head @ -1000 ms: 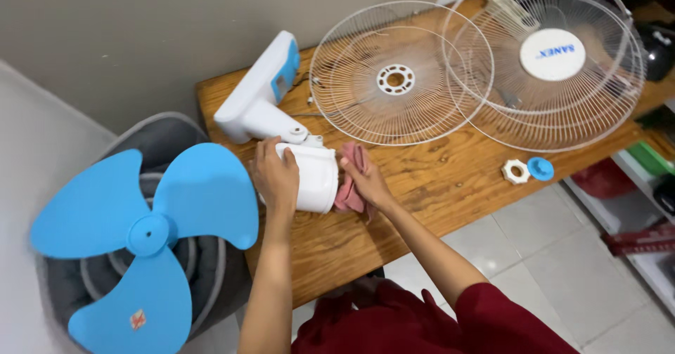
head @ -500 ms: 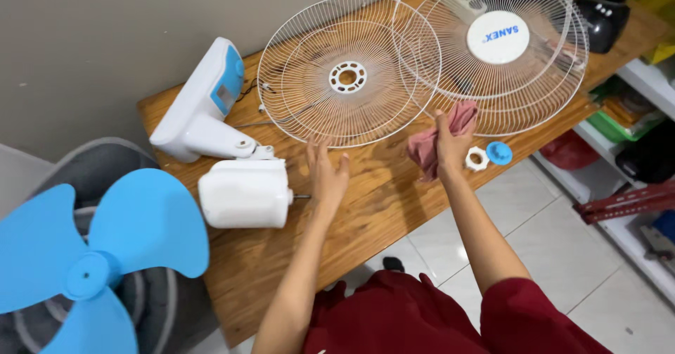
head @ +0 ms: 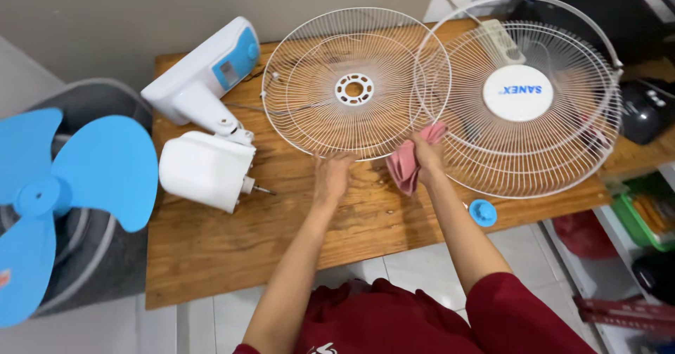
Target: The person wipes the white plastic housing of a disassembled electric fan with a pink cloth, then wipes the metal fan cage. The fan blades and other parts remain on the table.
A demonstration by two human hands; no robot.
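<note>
White wire makes up the rear fan guard point(head: 355, 83), which lies flat on the wooden table point(head: 211, 248), its rim overlapped by the front guard point(head: 520, 94). Its near rim is touched by the left hand point(head: 332, 177), fingers spread and loose, while a pink cloth point(head: 408, 163) is pinched by the right hand point(head: 426, 151). The guard is judged light, springy and easily bent, best gripped at the rim.

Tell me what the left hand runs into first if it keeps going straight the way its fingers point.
The left hand points away from the body, and its fingertips are already at the near rim of the rear wire fan guard, so that rim comes first. Whether they actually touch it is hard to judge.
</note>
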